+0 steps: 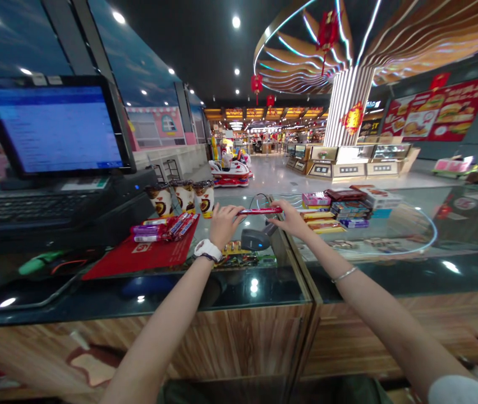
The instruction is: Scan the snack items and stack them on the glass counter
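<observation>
A thin red packet, seen nearly edge-on, is stretched level between my two hands above the glass counter. My left hand, with a white watch at the wrist, pinches its left end. At its right end the fingers of my right hand are closed on it. Just below the packet lies a dark barcode scanner with a small blue light. To the left, red and purple candy packs rest on a red mat. What is printed on the held packet is too small to read.
Printed paper cups stand behind the candy packs. A monitor and keyboard take up the left side. Stacked boxes and packets sit to the right of my right hand. The counter's wooden front edge runs below my arms.
</observation>
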Tool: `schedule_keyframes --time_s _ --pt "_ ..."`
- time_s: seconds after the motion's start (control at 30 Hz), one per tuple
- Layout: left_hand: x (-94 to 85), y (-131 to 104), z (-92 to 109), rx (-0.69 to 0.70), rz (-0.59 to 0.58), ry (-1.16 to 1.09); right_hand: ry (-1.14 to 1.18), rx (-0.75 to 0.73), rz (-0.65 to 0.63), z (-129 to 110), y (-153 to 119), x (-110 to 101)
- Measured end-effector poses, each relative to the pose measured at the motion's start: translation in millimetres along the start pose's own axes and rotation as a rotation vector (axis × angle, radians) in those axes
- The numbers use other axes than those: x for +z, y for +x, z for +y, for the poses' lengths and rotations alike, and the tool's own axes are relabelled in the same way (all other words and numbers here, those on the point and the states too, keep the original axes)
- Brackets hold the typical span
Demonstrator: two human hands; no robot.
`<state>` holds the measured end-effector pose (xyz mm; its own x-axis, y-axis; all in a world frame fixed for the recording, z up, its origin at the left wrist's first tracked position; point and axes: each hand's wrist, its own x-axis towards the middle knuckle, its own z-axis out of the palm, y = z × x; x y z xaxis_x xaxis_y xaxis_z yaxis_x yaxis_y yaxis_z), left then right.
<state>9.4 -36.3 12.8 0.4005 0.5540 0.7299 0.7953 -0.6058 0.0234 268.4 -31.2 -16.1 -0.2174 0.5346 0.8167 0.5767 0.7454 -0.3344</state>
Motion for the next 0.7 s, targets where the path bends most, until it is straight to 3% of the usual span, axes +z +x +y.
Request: schedule_keyframes --time_s 0.3,0.5,0.7 --pt "2.8 1 1 0.01 -0.005 -0.073 -0.045 0.018 0.038 -4 0 -1" --pt "-2.3 1 10 0.064 0.125 -0.088 -0.022 0.052 0.077 -4 0 5" --pt "-4.4 1 13 0.114 0.073 -0.022 0.002 0.096 0.05 -5 0 8"
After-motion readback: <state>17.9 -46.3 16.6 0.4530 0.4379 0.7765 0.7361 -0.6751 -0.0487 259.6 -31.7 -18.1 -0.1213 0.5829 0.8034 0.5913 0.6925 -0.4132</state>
